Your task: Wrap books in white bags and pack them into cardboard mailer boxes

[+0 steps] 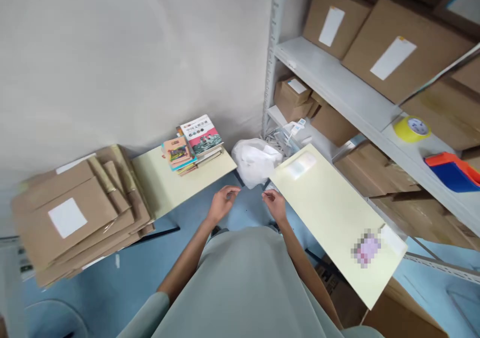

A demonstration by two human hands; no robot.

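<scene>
My left hand (222, 204) hovers over the gap between two pale yellow tables, its fingers loosely bent and nothing seen in them. Facing it, my right hand (275, 205) is held near the corner of the right table (322, 203), fingers half curled, with no object visible in it. Just beyond both hands is a white plastic bag (255, 160). A stack of books (200, 135) lies on the left table (161, 193), nearest to my left hand. A small orange and blue book (178, 153) rests at the stack's left side.
Flattened cardboard boxes (82, 198) are piled on the left table's outer end. A blurred purple item (367, 248) lies on the right table. Shelves (337, 78) on the right hold cardboard boxes, yellow tape (411, 129) and a blue-orange object (453, 172). An open carton (401, 313) stands below.
</scene>
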